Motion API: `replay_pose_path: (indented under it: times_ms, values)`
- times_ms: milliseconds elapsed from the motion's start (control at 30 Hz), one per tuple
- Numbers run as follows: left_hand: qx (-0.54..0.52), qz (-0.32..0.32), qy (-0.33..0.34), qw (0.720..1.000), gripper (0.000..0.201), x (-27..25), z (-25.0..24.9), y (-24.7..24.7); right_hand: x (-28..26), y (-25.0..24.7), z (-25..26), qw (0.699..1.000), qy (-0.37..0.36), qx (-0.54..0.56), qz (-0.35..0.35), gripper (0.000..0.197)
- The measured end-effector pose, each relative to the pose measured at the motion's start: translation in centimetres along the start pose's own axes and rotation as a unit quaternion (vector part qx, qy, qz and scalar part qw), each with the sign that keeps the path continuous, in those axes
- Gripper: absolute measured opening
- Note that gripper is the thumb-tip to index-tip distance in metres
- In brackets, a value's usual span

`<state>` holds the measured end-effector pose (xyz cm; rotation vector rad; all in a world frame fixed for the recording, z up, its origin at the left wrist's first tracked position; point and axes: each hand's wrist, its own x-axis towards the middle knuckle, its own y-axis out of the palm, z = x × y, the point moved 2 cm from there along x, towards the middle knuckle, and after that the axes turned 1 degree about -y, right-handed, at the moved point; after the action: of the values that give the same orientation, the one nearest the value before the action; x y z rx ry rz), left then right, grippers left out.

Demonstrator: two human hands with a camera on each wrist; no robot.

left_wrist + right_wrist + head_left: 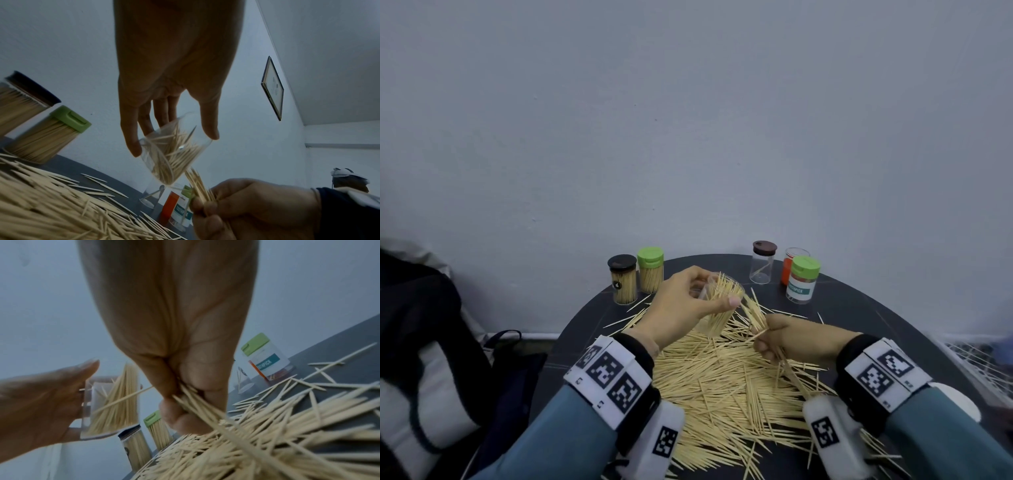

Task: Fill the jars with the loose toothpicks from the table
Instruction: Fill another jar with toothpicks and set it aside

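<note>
My left hand (pixel 690 301) grips a clear open jar (pixel 717 308) partly filled with toothpicks, lifted and tilted above the table; the same jar (pixel 172 155) shows between thumb and fingers in the left wrist view. My right hand (pixel 780 337) pinches a bundle of toothpicks (pixel 753 313) just right of the jar's mouth, its tips pointing towards the jar. That bundle (pixel 197 400) fans out under my curled fingers. A large heap of loose toothpicks (pixel 729 387) covers the dark round table (pixel 866 308).
At the back left stand two full jars, one with a black lid (pixel 622 279) and one with a green lid (pixel 650 269). At the back right are a nearly empty brown-lidded jar (pixel 763 262), an orange-labelled jar (pixel 789 265) and a green-lidded labelled jar (pixel 803 279). A dark bag (pixel 431 325) lies at left.
</note>
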<state>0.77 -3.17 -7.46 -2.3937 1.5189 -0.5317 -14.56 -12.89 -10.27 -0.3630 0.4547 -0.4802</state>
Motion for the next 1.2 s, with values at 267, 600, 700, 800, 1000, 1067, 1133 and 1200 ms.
replay_pose_path:
  times_ms: [267,600,700,800,1000,1067,1133,1200]
  values:
    - [0.008,-0.003,-0.004,1.0,0.061,0.0,0.1,0.0,0.6,-0.8,0.9,0.948,-0.138,0.268,-0.105,0.026]
    - [0.061,0.032,-0.001,0.998,0.055,-0.1,0.2,0.8,0.0,-1.3,3.0,0.886,-0.209,0.377,-0.168,0.028]
    - [0.078,0.061,-0.009,0.995,0.056,-0.2,0.3,1.3,-0.4,-1.5,3.9,0.858,-0.244,0.409,-0.192,0.027]
    - [0.083,0.096,-0.019,0.992,0.056,-0.4,0.3,2.0,-0.6,-1.1,4.3,0.831,-0.269,0.447,-0.195,0.027]
    - [0.052,0.093,-0.012,0.994,0.054,-0.4,-0.1,2.5,-0.2,1.3,3.1,0.878,-0.239,0.356,-0.214,0.021]
    - [0.029,0.073,-0.003,0.997,0.046,-0.3,-0.2,2.3,-0.1,2.0,2.6,0.895,-0.227,0.316,-0.219,0.022]
    - [0.017,0.065,0.004,0.998,0.036,-0.3,-0.2,2.1,0.2,2.5,1.9,0.911,-0.203,0.286,-0.218,0.026]
    - [0.014,0.066,0.004,0.998,0.042,-0.2,0.0,2.1,0.6,2.9,1.4,0.918,-0.182,0.283,-0.21,0.027]
